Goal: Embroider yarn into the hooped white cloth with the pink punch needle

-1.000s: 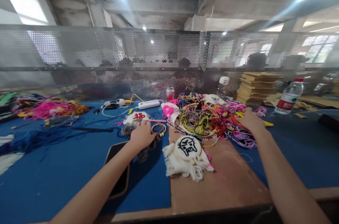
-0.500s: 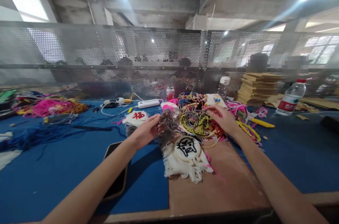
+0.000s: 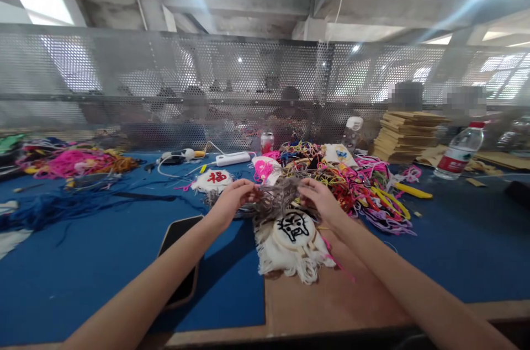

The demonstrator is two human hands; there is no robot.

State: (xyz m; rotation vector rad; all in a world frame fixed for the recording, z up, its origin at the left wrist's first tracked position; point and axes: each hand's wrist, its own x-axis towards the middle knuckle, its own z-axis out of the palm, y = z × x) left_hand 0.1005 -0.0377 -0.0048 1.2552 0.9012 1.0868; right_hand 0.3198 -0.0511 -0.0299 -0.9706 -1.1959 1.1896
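Note:
A tangle of grey-brown yarn (image 3: 276, 199) hangs just above the table between my two hands. My left hand (image 3: 232, 202) is closed on its left end. My right hand (image 3: 318, 199) is closed on its right end. Right below the yarn lies a white fringed round piece (image 3: 293, 240) embroidered with a black face. Behind the hands sits a heap of coloured cords (image 3: 348, 183). A white round piece with a red character (image 3: 215, 179) lies left of my left hand.
A dark phone (image 3: 179, 259) lies under my left forearm on the blue mat (image 3: 103, 250). A white power strip (image 3: 232, 159), a red can (image 3: 267, 142), a water bottle (image 3: 459, 151) and stacked boards (image 3: 408, 136) stand at the back by the mesh screen (image 3: 165, 90).
My left hand lifted the grey-brown yarn off the table and carried it right. My right hand left the cord heap, came left and took hold of the yarn's other end.

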